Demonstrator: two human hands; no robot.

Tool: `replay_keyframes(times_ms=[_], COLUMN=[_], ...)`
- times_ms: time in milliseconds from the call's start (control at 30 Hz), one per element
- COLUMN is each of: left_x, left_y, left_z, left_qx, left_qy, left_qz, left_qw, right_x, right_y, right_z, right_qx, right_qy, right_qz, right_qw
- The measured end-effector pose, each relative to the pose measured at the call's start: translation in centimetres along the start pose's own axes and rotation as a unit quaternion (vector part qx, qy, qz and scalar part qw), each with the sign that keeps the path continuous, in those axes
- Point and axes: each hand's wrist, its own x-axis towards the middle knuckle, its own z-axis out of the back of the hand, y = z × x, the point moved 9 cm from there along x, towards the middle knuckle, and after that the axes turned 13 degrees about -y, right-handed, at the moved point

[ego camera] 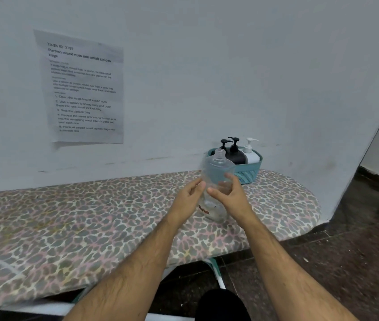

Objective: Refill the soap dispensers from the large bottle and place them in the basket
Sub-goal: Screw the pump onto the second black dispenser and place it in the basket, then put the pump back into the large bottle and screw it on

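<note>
Large clear plastic bottle [216, 179]: uncapped, upright on the leopard-print ironing board [91, 218], held between both hands
Left hand [187, 200]: gripping its left side
Right hand [231, 195]: fingers wrapped round its right side
Teal plastic basket [250, 172]: just beyond the right hand, two black pump dispensers [235, 154] and a white pump dispenser [251, 151] inside

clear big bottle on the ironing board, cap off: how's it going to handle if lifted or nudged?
The large clear bottle looks nearly empty, so probably light for its size. Tall, standing on the padded ironing board, it may tip at a nudge. Its thin clear walls likely flex under a squeeze. Both the left hand and right hand hold it; the neck is uncapped, so any residue could spill.
</note>
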Motion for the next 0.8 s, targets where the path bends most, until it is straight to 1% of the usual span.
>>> replay_keyframes(times_ms=[133,233,333,467,633,800], left_x=[-0.3,-1.0,-2.2,-4.0,-5.8,-7.7], left_y=[-0.4,-1.0,-1.5,-1.6,0.0,1.3], left_z=[3.2,6.6,10.9,16.3,22.6,27.6], left_qx=[0.005,0.007,0.001,0.008,0.028,0.042], left_qy=[-0.035,-0.079,-0.136,-0.194,-0.261,-0.304], left_qz=[-0.024,-0.048,-0.063,-0.079,-0.071,-0.058], left_qw=[0.999,0.996,0.989,0.978,0.962,0.95], right_x=[-0.3,-0.7,-1.5,-3.3,-6.0,-8.6], right_y=[1.7,2.8,4.2,6.3,7.8,8.5], right_z=[-2.2,-5.0,-8.8,-14.1,-20.2,-25.4], right_qx=[0.022,0.041,0.054,0.079,0.087,0.091], right_qy=[0.02,0.045,0.073,0.103,0.154,0.199], right_qz=[0.02,0.027,0.036,0.042,0.048,0.048], right_qw=[0.999,0.998,0.995,0.991,0.983,0.975])
